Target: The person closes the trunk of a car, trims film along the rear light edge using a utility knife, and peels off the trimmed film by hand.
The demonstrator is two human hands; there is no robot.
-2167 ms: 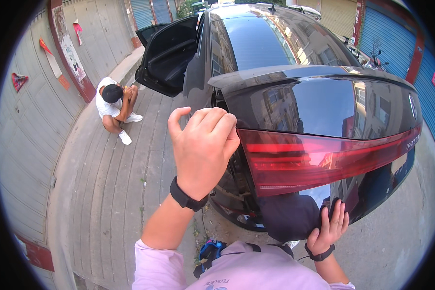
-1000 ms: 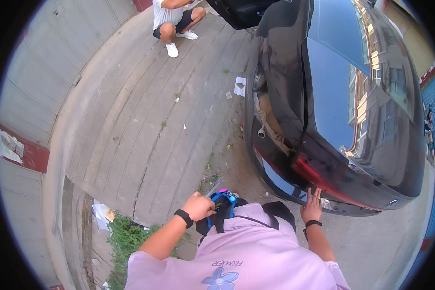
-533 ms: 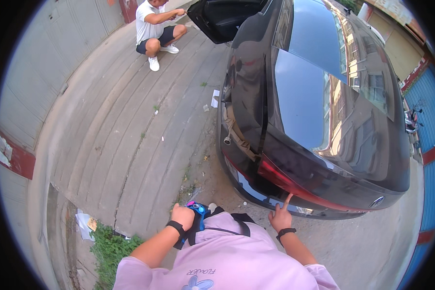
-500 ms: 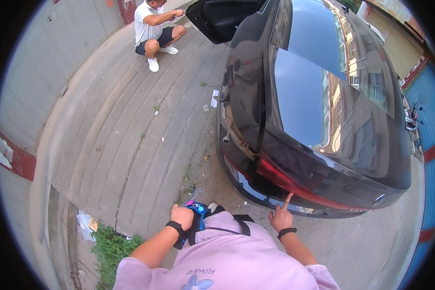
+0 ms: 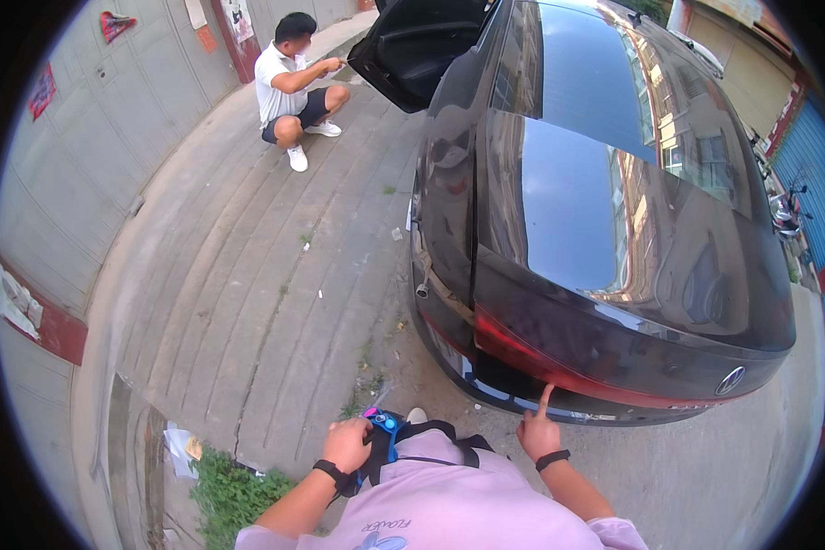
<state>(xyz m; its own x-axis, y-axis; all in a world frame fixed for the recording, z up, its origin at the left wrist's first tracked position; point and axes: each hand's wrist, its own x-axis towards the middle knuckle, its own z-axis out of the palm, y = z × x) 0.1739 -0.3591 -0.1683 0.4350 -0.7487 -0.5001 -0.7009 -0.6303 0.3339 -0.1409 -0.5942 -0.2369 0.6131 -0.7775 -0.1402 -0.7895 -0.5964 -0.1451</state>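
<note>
Left hand [image 5: 347,445] curled at the black-and-blue fabric pouch [image 5: 385,423], can't tell if gripping, while right hand [image 5: 541,431], index straight, could smudge that long red tail light [image 5: 524,360] by pressing tbh.

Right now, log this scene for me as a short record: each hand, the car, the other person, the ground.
Left hand: curled at the blue-and-black pouch by the waist; grip unclear
Right hand: index finger extended to the lower edge of the red tail light; contact unclear
Car: dark, rear toward the wearer, left door open
Other person: squatting near that door, arms forward
Ground: grooved concrete, green plants at lower left
</note>
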